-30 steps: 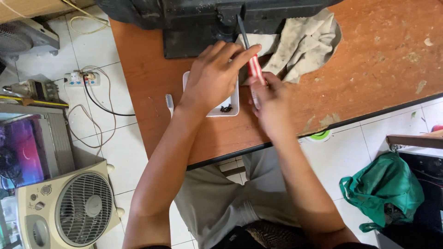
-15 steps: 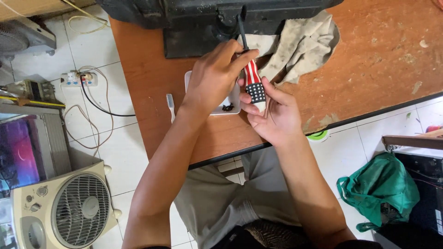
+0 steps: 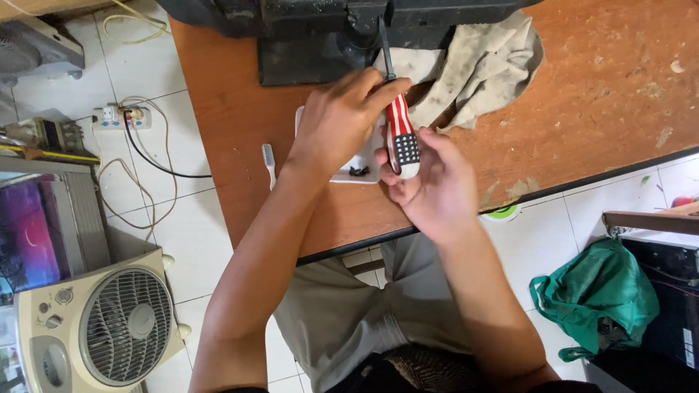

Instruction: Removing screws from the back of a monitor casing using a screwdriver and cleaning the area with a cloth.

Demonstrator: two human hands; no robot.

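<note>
Your right hand [image 3: 429, 185] grips the flag-patterned handle of the screwdriver [image 3: 400, 135], its shaft pointing away toward the dark machine base [image 3: 320, 44] — your left hand [image 3: 338, 120] closes over the shaft end of the handle, above the white tray [image 3: 349, 175] on the tabletop [image 3: 604, 94]. You appear to be lining up the tool; the next move calls for a steady tip. Against half a second ago the handle sits slightly more upright — little else differs.

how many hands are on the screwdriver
2: the left hand pinches the top of the striped-handled screwdriver, and the right hand cups its rounded handle end over the brown wooden table.
</note>
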